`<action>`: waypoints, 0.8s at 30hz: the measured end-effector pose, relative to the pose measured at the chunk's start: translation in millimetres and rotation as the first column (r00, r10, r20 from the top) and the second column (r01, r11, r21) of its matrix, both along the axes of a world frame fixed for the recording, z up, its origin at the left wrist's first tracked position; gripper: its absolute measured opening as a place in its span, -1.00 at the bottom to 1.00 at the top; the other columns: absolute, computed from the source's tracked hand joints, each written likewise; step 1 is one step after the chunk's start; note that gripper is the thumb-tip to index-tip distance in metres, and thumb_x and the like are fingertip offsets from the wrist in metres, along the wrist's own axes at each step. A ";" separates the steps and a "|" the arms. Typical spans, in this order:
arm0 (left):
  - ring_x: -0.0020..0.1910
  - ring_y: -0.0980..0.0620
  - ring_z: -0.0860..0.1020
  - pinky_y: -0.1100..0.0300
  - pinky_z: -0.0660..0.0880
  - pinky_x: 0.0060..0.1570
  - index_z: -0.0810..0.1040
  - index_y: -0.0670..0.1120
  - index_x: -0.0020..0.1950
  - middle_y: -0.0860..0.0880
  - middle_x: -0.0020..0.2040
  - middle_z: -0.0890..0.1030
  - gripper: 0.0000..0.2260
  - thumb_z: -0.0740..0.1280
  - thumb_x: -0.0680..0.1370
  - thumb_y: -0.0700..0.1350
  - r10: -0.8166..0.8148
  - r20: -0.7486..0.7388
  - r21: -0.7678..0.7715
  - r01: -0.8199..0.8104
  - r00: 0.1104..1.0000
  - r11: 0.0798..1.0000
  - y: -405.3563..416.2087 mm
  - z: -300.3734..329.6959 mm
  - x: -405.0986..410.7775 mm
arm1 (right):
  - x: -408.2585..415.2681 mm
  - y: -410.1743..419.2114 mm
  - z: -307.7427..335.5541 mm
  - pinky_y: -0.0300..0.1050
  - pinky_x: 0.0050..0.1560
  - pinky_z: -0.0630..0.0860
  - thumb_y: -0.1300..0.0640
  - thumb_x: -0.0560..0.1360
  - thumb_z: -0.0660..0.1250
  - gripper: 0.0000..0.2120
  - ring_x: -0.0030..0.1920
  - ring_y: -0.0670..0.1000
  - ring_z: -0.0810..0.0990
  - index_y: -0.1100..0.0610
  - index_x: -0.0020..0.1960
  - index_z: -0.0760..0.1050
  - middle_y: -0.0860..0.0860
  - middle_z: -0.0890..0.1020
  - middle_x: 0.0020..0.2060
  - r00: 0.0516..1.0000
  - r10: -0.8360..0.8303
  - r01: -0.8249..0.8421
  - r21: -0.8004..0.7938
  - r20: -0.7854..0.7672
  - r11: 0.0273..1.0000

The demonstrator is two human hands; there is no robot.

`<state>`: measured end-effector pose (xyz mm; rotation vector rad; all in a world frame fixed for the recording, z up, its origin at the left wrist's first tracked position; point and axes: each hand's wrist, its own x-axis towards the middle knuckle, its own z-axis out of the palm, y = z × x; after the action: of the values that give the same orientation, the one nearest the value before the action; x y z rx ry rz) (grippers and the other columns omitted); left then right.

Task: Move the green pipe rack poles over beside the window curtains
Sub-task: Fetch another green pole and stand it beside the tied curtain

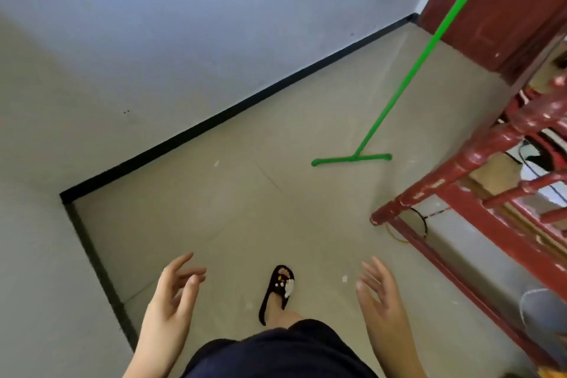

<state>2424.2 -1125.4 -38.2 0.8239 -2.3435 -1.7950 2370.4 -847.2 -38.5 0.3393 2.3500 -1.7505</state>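
1. Beige floor tiles [245, 209] fill most of the view, closed on the far and left sides by a pale wall [184, 24] with a black skirting strip [233, 113] that turns a corner beside the person's left side.
2. Measured from the green pole [411, 70], a worn red wooden frame [460, 169], perhaps a bed, stands near on its right, and a red-brown panel [491, 3] rises just behind its upper part.
3. This green pole stands upright on a short cross foot [351, 159] that lies flat on the floor; I judge the foot is what keeps it standing. Its top leaves the picture, so I cannot tell whether it leans on something. No curtains are visible.
4. On the pole's left the floor is open as far as the skirting, which gives good room for carrying; on its right the frame's corner post is a likely place to catch.
5. Left hand [175, 294] and right hand [380, 294] are both empty with fingers spread, well apart from the pole, so the grasp is not yet begun.
6. One foot in a dark slipper [277, 291] points toward the pole.
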 end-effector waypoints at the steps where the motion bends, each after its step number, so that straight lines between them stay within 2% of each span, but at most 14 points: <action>1: -0.05 0.22 0.58 0.36 0.47 -0.02 0.38 0.38 0.01 0.02 -0.10 0.64 -0.67 0.19 0.52 -0.12 0.019 -0.007 -0.003 -0.019 1.000 1.000 -2.4 1.3 -19.9 | -28.2 -3.0 2.5 -0.31 0.00 0.38 0.19 0.50 0.23 -0.59 0.16 -0.24 0.46 -0.12 0.26 0.24 -0.11 0.48 0.16 1.000 0.020 -0.020 0.001 -0.008 1.000; 3: -0.03 0.19 0.58 0.41 0.46 -0.01 0.39 0.36 0.02 -0.01 -0.11 0.64 -0.62 0.20 0.53 -0.19 0.057 -0.024 -0.024 -0.058 0.998 0.998 -7.2 8.8 -64.0 | -87.3 -13.3 10.3 -0.32 0.00 0.37 0.21 0.50 0.23 -0.58 0.18 -0.22 0.44 -0.10 0.28 0.25 -0.10 0.49 0.16 0.997 0.058 -0.057 0.009 -0.058 0.998; 6: -0.03 0.24 0.58 0.36 0.47 0.01 0.38 0.45 -0.01 0.19 0.02 0.59 -0.65 0.25 0.51 -0.08 0.068 -0.046 -0.029 -0.069 0.997 0.997 -18.3 12.7 -119.4 | -158.8 -33.1 10.3 -0.31 0.06 0.40 0.22 0.49 0.24 -0.58 0.15 -0.27 0.47 -0.17 0.23 0.28 -0.12 0.50 0.15 0.988 0.139 -0.138 0.013 -0.070 0.990; 9: -0.01 0.22 0.58 0.30 0.48 0.04 0.38 0.45 0.00 0.20 0.02 0.59 -0.65 0.23 0.51 -0.08 0.122 -0.050 -0.027 -0.124 0.991 0.992 -34.8 10.6 -167.4 | -213.9 -51.8 3.1 -0.50 0.00 0.44 0.24 0.48 0.25 -0.55 0.11 -0.32 0.48 -0.28 0.14 0.29 -0.20 0.49 0.12 0.983 0.176 -0.175 0.032 -0.053 0.984; 10: -0.01 0.22 0.58 0.28 0.48 0.04 0.39 0.45 0.00 0.19 0.01 0.59 -0.69 0.25 0.50 -0.02 0.141 -0.052 -0.019 -0.142 0.989 0.990 -41.8 9.4 -184.5 | -232.1 -57.8 0.4 -0.51 -0.02 0.44 0.25 0.47 0.26 -0.54 0.12 -0.30 0.48 -0.29 0.12 0.30 -0.20 0.49 0.12 0.985 0.166 -0.164 0.032 -0.048 0.986; 12: -0.01 0.22 0.58 0.22 0.50 0.04 0.38 0.45 0.01 0.21 0.00 0.60 -0.79 0.27 0.44 0.17 0.143 -0.048 -0.006 -0.144 0.989 0.990 -57.1 5.7 -223.8 | -268.6 -71.0 -5.5 -0.42 -0.03 0.50 0.25 0.47 0.26 -0.55 0.11 -0.28 0.49 -0.29 0.11 0.32 -0.19 0.51 0.12 0.991 0.127 -0.126 0.019 -0.043 0.992; 13: -0.02 0.22 0.58 0.18 0.49 0.04 0.38 0.45 0.02 0.22 0.00 0.60 -0.79 0.25 0.42 0.20 0.126 -0.049 -0.014 -0.126 0.991 0.992 -66.5 3.0 -246.8 | -288.1 -79.1 -8.5 -0.38 -0.03 0.51 0.24 0.47 0.26 -0.56 0.09 -0.29 0.50 -0.29 0.11 0.32 -0.19 0.51 0.12 0.994 0.104 -0.103 0.016 -0.046 0.995; 15: -0.02 0.24 0.58 0.14 0.49 0.04 0.37 0.44 0.02 0.23 0.01 0.60 -0.77 0.26 0.48 0.08 0.070 -0.042 -0.027 -0.071 0.997 0.997 -88.7 0.0 -299.4 | -327.4 -99.7 -14.5 -0.37 -0.04 0.52 0.21 0.47 0.26 -0.57 0.05 -0.33 0.51 -0.30 0.11 0.32 -0.20 0.50 0.12 0.997 0.049 -0.049 0.010 -0.055 0.999; 17: -0.03 0.26 0.58 0.15 0.51 0.03 0.37 0.43 0.01 0.23 0.01 0.59 -0.65 0.21 0.52 -0.09 -0.001 -0.045 -0.050 -0.002 0.999 0.999 -118.7 3.2 -355.5 | -366.9 -126.6 -17.6 -0.37 -0.05 0.51 0.19 0.48 0.26 -0.58 0.03 -0.35 0.51 -0.31 0.11 0.32 -0.21 0.50 0.12 0.997 -0.021 0.020 -0.013 -0.067 1.000; 19: -0.03 0.27 0.57 0.19 0.49 0.02 0.36 0.44 0.01 0.21 -0.01 0.60 -0.67 0.19 0.53 -0.07 -0.059 -0.049 -0.072 0.055 0.997 0.996 -151.6 12.9 -412.0 | -406.1 -156.7 -16.9 -0.30 -0.01 0.47 0.19 0.48 0.25 -0.60 0.01 -0.39 0.50 -0.28 0.12 0.32 -0.21 0.50 0.12 0.994 -0.089 0.086 -0.048 -0.069 0.995; 21: -0.02 0.25 0.57 0.15 0.45 0.07 0.36 0.37 0.06 0.08 -0.06 0.62 -0.73 0.19 0.54 -0.04 -0.113 -0.041 -0.085 0.109 0.993 0.990 -180.4 24.5 -465.0 | -443.6 -187.1 -9.3 -0.21 0.05 0.40 0.17 0.48 0.24 -0.62 0.01 -0.41 0.49 -0.25 0.15 0.30 -0.22 0.48 0.12 0.989 -0.132 0.127 -0.072 -0.065 0.989; 24: -0.02 0.24 0.56 0.10 0.45 0.12 0.35 0.21 0.14 0.03 -0.04 0.60 -0.72 0.18 0.54 -0.15 -0.225 -0.008 -0.080 0.224 0.974 0.971 -205.2 30.5 -537.5 | -495.2 -215.6 0.4 -0.28 0.00 0.39 0.17 0.48 0.24 -0.61 0.04 -0.40 0.48 -0.29 0.14 0.29 -0.25 0.47 0.11 0.981 -0.184 0.178 -0.089 -0.068 0.980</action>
<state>1886.7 -1330.6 -7.7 0.5506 -2.5681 -1.7640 1875.2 -1062.7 -38.1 0.4964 2.3547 -1.9686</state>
